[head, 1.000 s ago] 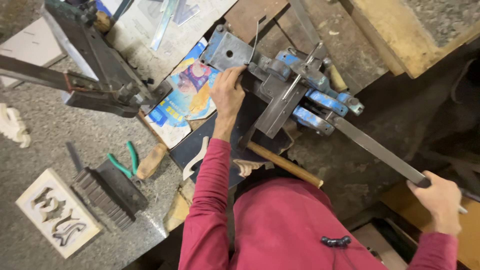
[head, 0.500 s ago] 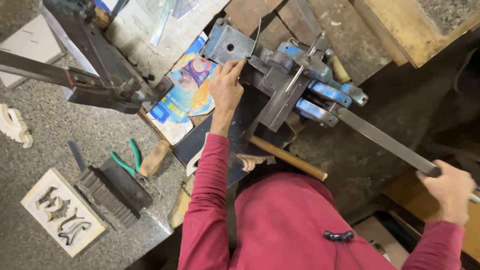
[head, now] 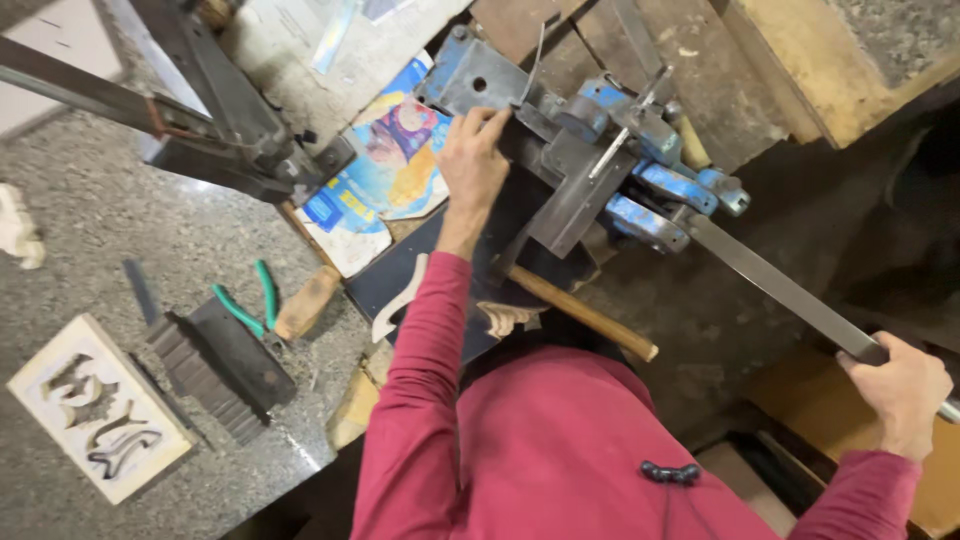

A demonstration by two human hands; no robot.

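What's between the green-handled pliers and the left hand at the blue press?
Head view: between the pliers and left hand lie a colourful printed paper and a dark board's corner.

The long grey steel lever bar (head: 790,290) runs out past the right edge beyond the right hand (head: 900,392), so its end is unseen. The left hand (head: 472,160) covers whatever its fingertips press on the blue-painted metal bench machine (head: 600,160). The black metal frame (head: 200,110) is cut off at the top-left edge.
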